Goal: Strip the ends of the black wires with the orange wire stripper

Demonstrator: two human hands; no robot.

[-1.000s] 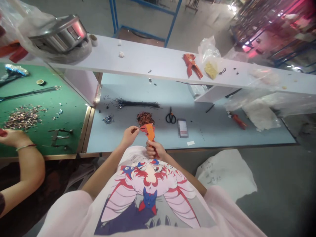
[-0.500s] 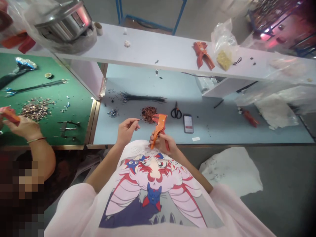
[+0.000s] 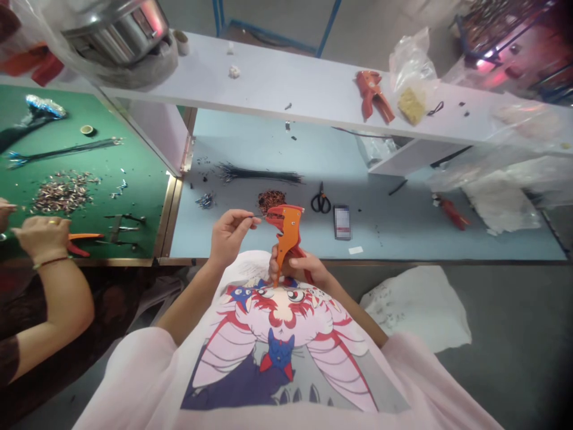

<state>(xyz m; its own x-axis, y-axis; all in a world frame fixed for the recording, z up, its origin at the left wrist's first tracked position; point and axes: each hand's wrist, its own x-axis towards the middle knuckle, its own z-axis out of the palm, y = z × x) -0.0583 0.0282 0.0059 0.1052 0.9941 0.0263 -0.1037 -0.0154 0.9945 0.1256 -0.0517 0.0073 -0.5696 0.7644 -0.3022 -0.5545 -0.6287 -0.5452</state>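
Holding an orange wire stripper (image 3: 283,239) upright at lower centre, the right hand (image 3: 299,267) closes around its handle, while the left hand (image 3: 230,233), just left of the tool, pinches a thin dark wire (image 3: 256,217) between finger and thumb. The wire runs roughly level, its end pointing right toward the stripper head (image 3: 281,214); whether they touch is too small to tell.

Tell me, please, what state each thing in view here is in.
Left hand: pinching a thin wire
Right hand: gripping an orange plastic wire stripper, held upright
Black-handled steel scissors: closed, lying flat
Clear plastic bag on the white shelf: holding yellow material
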